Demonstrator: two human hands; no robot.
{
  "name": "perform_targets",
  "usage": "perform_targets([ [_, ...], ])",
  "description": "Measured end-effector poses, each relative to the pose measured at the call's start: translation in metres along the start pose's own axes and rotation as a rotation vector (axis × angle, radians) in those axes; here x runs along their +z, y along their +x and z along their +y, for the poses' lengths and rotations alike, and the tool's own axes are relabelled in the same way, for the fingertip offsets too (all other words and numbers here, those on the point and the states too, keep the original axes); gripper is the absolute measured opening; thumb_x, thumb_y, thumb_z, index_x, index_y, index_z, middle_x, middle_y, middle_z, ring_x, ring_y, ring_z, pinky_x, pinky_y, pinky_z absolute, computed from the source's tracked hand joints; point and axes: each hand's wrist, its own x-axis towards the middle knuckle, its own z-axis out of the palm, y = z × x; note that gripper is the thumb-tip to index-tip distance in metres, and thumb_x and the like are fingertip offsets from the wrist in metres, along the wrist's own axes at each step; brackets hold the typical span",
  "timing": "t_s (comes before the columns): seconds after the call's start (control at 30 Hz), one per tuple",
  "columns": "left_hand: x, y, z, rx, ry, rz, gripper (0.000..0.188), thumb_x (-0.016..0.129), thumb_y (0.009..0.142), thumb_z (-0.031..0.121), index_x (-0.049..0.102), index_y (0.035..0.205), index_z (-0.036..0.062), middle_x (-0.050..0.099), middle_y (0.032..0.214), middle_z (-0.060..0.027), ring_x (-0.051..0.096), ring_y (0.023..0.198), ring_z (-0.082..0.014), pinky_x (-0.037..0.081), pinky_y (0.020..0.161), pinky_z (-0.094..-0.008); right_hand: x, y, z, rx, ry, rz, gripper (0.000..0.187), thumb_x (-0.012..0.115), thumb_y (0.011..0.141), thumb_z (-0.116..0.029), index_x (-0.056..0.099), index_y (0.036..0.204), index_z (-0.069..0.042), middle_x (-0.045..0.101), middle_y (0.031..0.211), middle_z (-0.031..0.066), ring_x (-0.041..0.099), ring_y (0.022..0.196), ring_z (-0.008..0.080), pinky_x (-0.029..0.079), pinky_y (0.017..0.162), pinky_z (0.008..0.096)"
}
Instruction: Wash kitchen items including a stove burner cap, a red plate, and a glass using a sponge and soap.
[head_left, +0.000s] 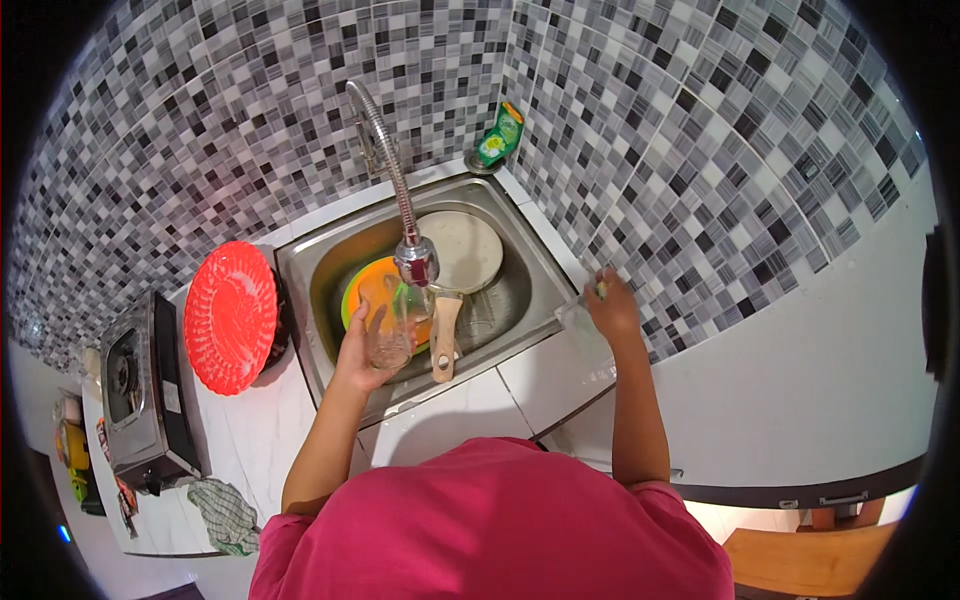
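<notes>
My left hand [366, 352] is wrapped round a clear drinking glass [390, 350], tilted over the near left part of the steel sink [545, 325]. Just above the glass is the head of the flexible tap [416, 262]. Against the tiled wall, right of the sink, my right hand [612, 303] is closed on a small yellow-green thing [601, 289], mostly hidden by the fingers. In the basin lie an orange plate with a green rim [381, 272] and a round cream pan [462, 250]. The pan's beige handle [445, 340] rests across the front edge.
A red fluted basin [232, 318] stands on the white counter left of the sink. Farther left are a gas stove [150, 400] and a checked cloth [224, 515]. A green soap pouch [500, 137] leans in the back corner. Tiled walls close off the back and right.
</notes>
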Motion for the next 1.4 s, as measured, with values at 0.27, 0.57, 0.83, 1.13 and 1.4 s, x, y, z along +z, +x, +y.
perform_targets([
  [0.27, -0.007, -0.009, -0.020, -0.033, -0.047, 0.110, 0.062, 0.060, 0.077, 0.053, 0.037, 0.124, 0.0205, 0.054, 0.105, -0.0140, 0.057, 0.085, -0.0234, 0.048, 0.073, -0.0348, 0.053, -0.049, -0.166, -0.355, 0.294, -0.331, 0.022, 0.062, 0.077, -0.019, 0.054, 0.093, -0.006, 0.055, 0.095, 0.0170, 0.056, 0.083, 0.0371, 0.046, 0.072, 0.0416],
  [0.57, -0.033, -0.027, -0.005, 0.082, 0.155, -0.153, 0.050, 0.051, 0.083, 0.051, 0.046, 0.115, 0.0125, 0.057, 0.101, -0.0118, 0.059, 0.091, -0.0272, 0.048, 0.081, -0.0396, 0.144, -0.032, -0.230, -0.305, 0.526, -0.412, 0.021, 0.058, 0.079, -0.020, 0.053, 0.095, -0.006, 0.056, 0.093, 0.0179, 0.055, 0.084, 0.0372, 0.045, 0.070, 0.0441],
  [0.83, -0.027, -0.023, 0.011, 0.159, 0.191, -0.101, 0.042, 0.048, 0.086, 0.047, 0.049, 0.115, 0.0165, 0.059, 0.103, -0.0050, 0.060, 0.087, -0.0227, 0.050, 0.070, -0.0392, 0.117, -0.020, -0.269, -0.609, 0.378, -0.539, 0.041, 0.046, 0.086, -0.040, 0.063, 0.075, -0.005, 0.061, 0.073, 0.0176, 0.059, 0.071, 0.0359, 0.047, 0.065, 0.0440],
  [1.13, -0.004, -0.018, 0.000, 0.120, 0.170, -0.143, 0.047, 0.048, 0.083, 0.052, 0.049, 0.115, 0.0177, 0.058, 0.101, -0.0071, 0.056, 0.090, -0.0239, 0.047, 0.075, -0.0396, 0.117, 0.001, -0.246, -0.448, 0.308, -0.338, 0.021, 0.054, 0.083, -0.030, 0.057, 0.089, -0.009, 0.061, 0.075, 0.0176, 0.059, 0.070, 0.0359, 0.046, 0.061, 0.0462],
  [1.4, -0.036, 0.014, 0.013, 0.359, 0.280, -0.483, 0.042, 0.040, 0.088, 0.052, 0.051, 0.118, 0.0239, 0.055, 0.117, -0.0029, 0.054, 0.107, -0.0185, 0.045, 0.087, -0.0374, 0.123, -0.049, -0.250, -0.777, 0.574, -0.330, 0.020, 0.057, 0.078, -0.025, 0.062, 0.094, -0.014, 0.056, 0.105, 0.0106, 0.043, 0.107, 0.0372, 0.027, 0.092, 0.0570],
])
